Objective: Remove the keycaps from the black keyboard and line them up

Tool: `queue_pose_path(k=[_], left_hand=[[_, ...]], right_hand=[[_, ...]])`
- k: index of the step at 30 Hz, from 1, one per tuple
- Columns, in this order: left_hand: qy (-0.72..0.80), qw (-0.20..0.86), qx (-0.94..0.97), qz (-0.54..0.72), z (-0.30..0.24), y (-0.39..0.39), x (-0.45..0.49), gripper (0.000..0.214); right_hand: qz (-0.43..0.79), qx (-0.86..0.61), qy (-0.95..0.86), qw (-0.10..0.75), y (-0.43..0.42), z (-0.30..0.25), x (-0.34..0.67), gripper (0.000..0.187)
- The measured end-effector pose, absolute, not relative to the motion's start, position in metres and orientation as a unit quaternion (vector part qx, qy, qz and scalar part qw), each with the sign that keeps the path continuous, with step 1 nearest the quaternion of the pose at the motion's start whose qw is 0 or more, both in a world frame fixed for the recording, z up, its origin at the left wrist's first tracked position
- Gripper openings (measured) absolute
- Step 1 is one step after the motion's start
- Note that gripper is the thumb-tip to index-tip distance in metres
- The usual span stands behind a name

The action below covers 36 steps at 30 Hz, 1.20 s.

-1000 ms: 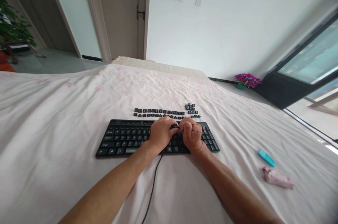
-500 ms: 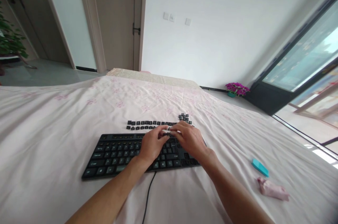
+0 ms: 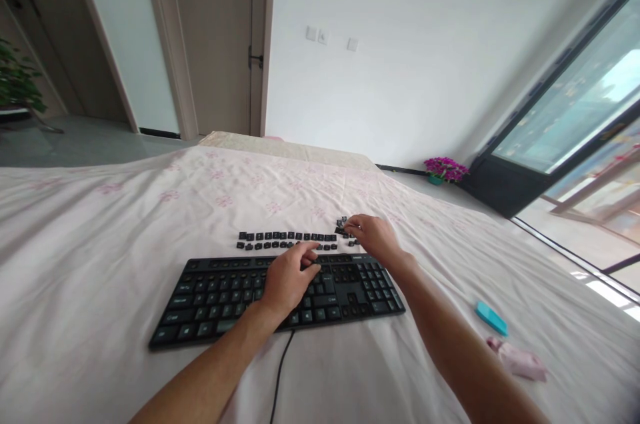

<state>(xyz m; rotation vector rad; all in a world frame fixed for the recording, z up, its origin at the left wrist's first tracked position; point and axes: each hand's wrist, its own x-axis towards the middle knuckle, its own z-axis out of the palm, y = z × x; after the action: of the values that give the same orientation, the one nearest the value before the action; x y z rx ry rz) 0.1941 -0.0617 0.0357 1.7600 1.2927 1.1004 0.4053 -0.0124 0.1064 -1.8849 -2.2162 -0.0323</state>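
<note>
A black keyboard [image 3: 225,294] lies on the bedspread, with bare sockets in its upper row and among the keys right of the middle. My left hand [image 3: 287,281] rests over its middle, thumb and forefinger apart, nothing seen between them. Beyond the keyboard's right half, my right hand [image 3: 373,235] is pinched at a small cluster of loose black keycaps [image 3: 341,221]. A keycap [image 3: 340,231] shows at its fingertips, partly hidden. Two rows of loose keycaps [image 3: 275,236] lie along the keyboard's far edge, a few covered by my left fingers.
The keyboard's cable [image 3: 281,371] runs toward me across the pale flowered bedspread [image 3: 100,264]. Off to the right lie a turquoise flat object [image 3: 491,318] and a crumpled pink cloth or packet [image 3: 523,361].
My right hand has moved away from my left, outward and right, to the keycap cluster. My left hand stays over the keyboard, its fingertips now apart. The view has shifted slightly.
</note>
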Motion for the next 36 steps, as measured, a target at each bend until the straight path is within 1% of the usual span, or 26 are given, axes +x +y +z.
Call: queue_pose_path(k=[5, 8, 14, 19, 36], left_hand=[[0.494, 0.316, 0.697, 0.412, 0.04, -0.065, 0.194, 0.034], [0.489, 0.31, 0.706, 0.408, 0.043, -0.066, 0.193, 0.031], [0.491, 0.309, 0.712, 0.396, 0.045, -0.066, 0.194, 0.029], [0.49, 0.308, 0.713, 0.397, 0.045, -0.066, 0.194, 0.027], [0.495, 0.298, 0.72, 0.384, 0.048, -0.068, 0.194, 0.025]], right_hand=[[-0.029, -0.686, -0.726, 0.037, 0.017, 0.099, 0.413, 0.025], [-0.025, -0.697, -0.717, 0.012, 0.023, 0.092, 0.411, 0.029], [-0.015, -0.701, -0.713, 0.004, 0.025, 0.082, 0.41, 0.025], [-0.011, -0.711, -0.703, -0.006, 0.025, 0.079, 0.407, 0.026], [-0.017, -0.718, -0.695, -0.027, 0.024, 0.079, 0.398, 0.024]])
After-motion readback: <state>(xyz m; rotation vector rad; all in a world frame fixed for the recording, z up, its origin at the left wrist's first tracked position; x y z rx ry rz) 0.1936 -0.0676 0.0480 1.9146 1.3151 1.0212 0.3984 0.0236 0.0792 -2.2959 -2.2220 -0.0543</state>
